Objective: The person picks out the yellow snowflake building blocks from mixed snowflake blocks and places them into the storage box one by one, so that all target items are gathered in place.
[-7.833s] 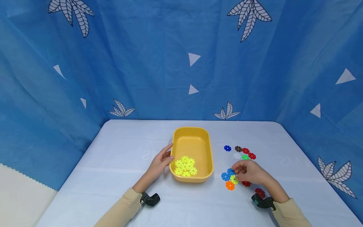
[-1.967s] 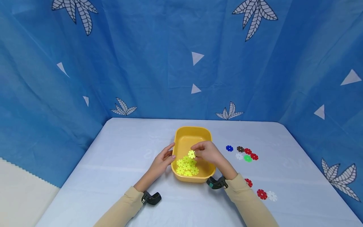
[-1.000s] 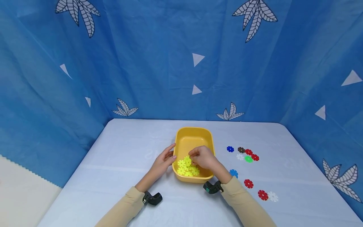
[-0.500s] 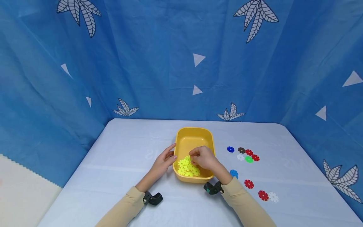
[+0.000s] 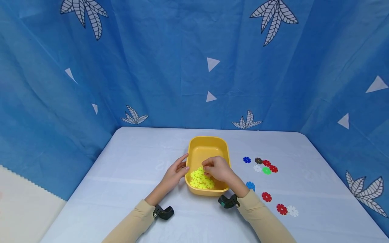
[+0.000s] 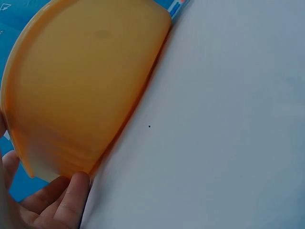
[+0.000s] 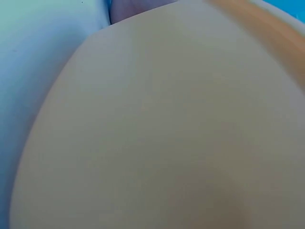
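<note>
A yellow plastic bin (image 5: pixel 223 148) stands mid-table, with a pile of yellow notched interlocking discs (image 5: pixel 197 179) at its near end. My left hand (image 5: pixel 174 173) grips the bin's left side, thumb at the rim. In the left wrist view, fingers (image 6: pixel 74 198) of that hand lie against the lower part of the wall. My right hand (image 5: pixel 219 169) reaches into the bin with bent fingers just above the discs. Its palm side is hidden, so whether a disc sits between its fingertips is not visible. A sleeve (image 7: pixel 157 119) fills most of the right wrist view.
Right of the bin, more interlocking discs lie on the white-covered table (image 5: pixel 136 152): dark blue (image 5: pixel 247 160), brown (image 5: pixel 258 160), green (image 5: pixel 266 170), light blue (image 5: pixel 250 185), and several red (image 5: pixel 266 197) and white (image 5: pixel 292 211). A blue patterned curtain (image 5: pixel 170 67) hangs behind.
My right hand went from the loose discs into the bin with a yellow disc, which now lies on or blends into the pile. The orange disc passed from view. Left hand stayed at the bin.
</note>
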`<state>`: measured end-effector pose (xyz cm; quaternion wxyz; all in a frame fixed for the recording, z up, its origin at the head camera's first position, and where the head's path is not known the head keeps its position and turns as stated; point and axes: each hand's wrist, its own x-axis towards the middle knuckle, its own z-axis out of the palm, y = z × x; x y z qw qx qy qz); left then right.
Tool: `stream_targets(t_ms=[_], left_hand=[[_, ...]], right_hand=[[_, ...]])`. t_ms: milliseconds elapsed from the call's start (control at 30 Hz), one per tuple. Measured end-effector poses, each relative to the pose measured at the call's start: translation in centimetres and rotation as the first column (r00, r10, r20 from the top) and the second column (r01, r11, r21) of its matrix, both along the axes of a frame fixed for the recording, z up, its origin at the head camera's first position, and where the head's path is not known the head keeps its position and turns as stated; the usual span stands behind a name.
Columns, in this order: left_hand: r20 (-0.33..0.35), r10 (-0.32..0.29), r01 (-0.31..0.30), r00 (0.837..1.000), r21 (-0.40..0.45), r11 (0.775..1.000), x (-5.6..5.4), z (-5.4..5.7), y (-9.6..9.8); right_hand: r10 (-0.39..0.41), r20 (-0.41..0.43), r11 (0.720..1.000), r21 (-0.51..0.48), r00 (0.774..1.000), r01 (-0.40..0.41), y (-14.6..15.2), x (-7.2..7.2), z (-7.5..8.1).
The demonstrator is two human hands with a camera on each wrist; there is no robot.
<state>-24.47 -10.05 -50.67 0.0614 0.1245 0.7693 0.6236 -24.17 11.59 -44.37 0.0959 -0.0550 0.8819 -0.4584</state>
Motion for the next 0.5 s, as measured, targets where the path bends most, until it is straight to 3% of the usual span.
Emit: stream_targets(t_ms=[500], left_hand=[[0.0, -0.022, 0.022, 1.0, 0.013, 1.0, -0.17, -0.06, -0.11]], right_hand=[[-0.006, 0.017, 0.999, -0.037, 1.0, 0.007, 0.0, -0.19, -0.09]])
